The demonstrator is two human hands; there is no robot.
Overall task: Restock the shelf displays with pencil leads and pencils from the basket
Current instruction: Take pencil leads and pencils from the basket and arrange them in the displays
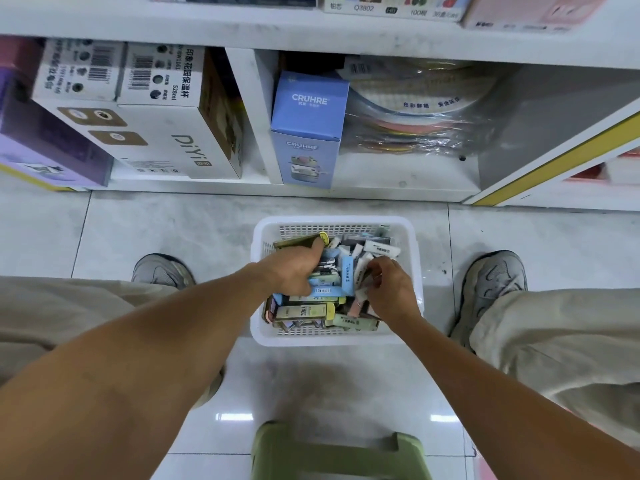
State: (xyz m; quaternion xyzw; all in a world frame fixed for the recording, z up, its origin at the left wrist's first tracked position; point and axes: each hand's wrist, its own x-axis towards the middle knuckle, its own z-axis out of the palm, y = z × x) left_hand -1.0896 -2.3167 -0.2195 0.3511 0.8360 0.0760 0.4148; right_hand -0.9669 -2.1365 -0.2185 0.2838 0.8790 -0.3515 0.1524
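A white plastic basket (258, 327) stands on the floor between my feet, full of small boxes of pencil leads and pencils (348, 278). My left hand (294, 268) reaches into the left side of the basket, fingers curled around a bundle of small boxes, with a dark olive box (298, 240) sticking out past the thumb. My right hand (389, 289) is in the basket's right side, fingertips pinching a small pale box among the pile. The display boxes on the shelf above (391, 8) show only at the top edge.
A white shelf unit (311, 32) stands ahead. Its bottom bay holds white cup boxes (162, 133), a blue CRUHRE box (308, 129) and wrapped coloured discs (412, 109). A green stool (339, 459) sits under me. My shoes (491, 285) flank the basket on the tiled floor.
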